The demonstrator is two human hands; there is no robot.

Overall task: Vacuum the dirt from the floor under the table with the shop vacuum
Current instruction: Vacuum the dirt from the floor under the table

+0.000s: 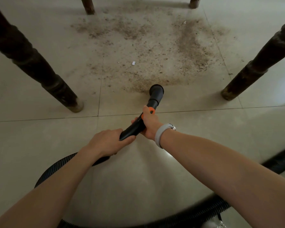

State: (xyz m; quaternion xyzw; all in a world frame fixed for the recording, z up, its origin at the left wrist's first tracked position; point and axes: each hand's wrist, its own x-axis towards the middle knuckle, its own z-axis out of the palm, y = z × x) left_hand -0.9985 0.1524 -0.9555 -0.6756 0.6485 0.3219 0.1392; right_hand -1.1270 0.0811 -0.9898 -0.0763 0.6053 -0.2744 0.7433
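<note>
1. Wand (138, 124): gripped by fingers of left hand (105, 142) and right hand (149, 124).
2. Nozzle (156, 90): set at near edge of dirt (155, 51).
3. Progress: judged barely begun; most dirt left on floor (39, 129) between desk legs (31, 58).

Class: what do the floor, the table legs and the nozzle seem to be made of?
Floor: probably glazed ceramic tile, with grout lines and a faint sheen.
Table legs: likely dark turned wood, ringed and scuffed pale at the feet.
Nozzle: apparently matte black moulded plastic.
</note>
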